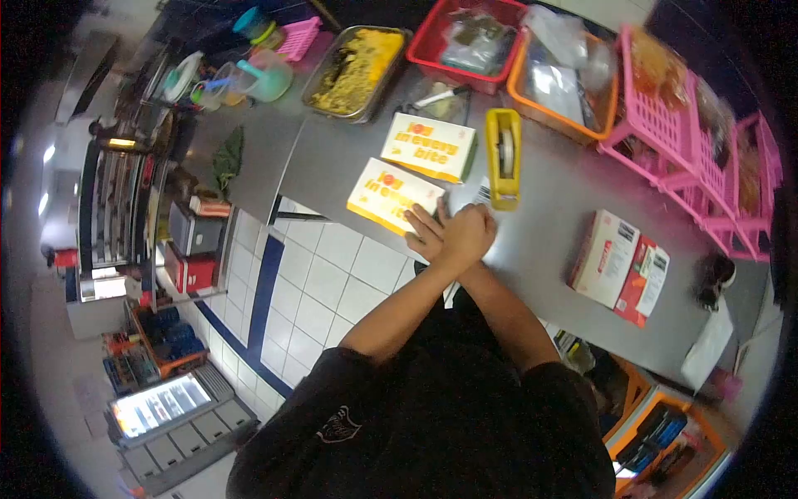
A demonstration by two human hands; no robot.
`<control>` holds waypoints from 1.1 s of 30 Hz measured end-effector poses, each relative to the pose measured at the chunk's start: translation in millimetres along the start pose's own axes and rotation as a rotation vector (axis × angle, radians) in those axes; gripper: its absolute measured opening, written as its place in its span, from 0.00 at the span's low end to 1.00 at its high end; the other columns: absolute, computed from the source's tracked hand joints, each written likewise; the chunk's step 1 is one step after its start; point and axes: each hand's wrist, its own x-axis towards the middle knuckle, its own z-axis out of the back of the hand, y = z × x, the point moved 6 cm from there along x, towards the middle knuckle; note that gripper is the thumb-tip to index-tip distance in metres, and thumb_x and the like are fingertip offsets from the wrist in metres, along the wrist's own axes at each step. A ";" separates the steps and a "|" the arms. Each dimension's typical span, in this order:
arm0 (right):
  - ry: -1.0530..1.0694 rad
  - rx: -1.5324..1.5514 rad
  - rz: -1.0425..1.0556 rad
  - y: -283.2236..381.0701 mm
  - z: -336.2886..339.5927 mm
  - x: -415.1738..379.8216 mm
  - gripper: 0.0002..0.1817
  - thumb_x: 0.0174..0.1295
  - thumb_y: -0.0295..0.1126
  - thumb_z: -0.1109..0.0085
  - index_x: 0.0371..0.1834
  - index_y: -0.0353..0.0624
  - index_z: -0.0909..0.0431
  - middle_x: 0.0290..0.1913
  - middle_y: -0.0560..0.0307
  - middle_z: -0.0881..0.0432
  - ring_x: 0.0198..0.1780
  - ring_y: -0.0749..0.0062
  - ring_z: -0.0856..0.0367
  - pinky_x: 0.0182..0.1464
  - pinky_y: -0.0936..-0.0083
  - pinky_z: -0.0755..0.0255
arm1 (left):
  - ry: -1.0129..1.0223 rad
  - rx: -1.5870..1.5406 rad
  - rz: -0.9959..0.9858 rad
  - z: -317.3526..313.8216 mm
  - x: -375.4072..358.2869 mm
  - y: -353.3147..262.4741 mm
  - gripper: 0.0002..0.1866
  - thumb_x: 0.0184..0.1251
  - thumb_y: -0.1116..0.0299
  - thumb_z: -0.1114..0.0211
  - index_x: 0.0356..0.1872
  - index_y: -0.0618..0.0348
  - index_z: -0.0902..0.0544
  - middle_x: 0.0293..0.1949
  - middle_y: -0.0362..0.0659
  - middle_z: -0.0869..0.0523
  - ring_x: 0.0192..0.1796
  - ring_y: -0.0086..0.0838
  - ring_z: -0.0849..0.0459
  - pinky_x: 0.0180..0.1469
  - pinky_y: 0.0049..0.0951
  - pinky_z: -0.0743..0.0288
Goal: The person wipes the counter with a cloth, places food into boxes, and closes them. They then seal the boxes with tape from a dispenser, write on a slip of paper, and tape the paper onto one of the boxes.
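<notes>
- Worktop (544, 241), grey and smooth, ran beneath all the goods.
- Pink baskets (682, 150) stood along its far right side, holding bagged contents.
- An orange basket (606, 133) and a red basin (424, 58), both with plastic bags inside, stood side by side left of these.
- A metal tray (313, 98) of yellow food sat farther left.
- A far carton (429, 147) and a near carton (393, 195), both printed "joy in every bite", lay next to each other, the near one by the worktop's front edge.
- A yellow tape dispenser (503, 158) stood just right of the far carton.
- The left hand (472, 229) crossed over the right wrist, its fingers curled in; whether they held anything, I could not tell.
- The right hand (426, 236) rested extended, slightly parted fingers on the near carton's right corner; whether they gripped it was unclear.
</notes>
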 end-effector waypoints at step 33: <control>0.184 0.273 -0.277 -9.7 6.5 17.1 0.16 0.54 0.34 0.23 0.38 0.43 0.23 0.65 0.51 0.20 0.73 0.57 0.28 0.77 0.35 0.48 | 0.113 0.058 0.003 45.1 -37.9 198.9 0.16 0.68 0.54 0.31 0.29 0.56 0.16 0.29 0.47 0.12 0.27 0.44 0.13 0.30 0.44 0.19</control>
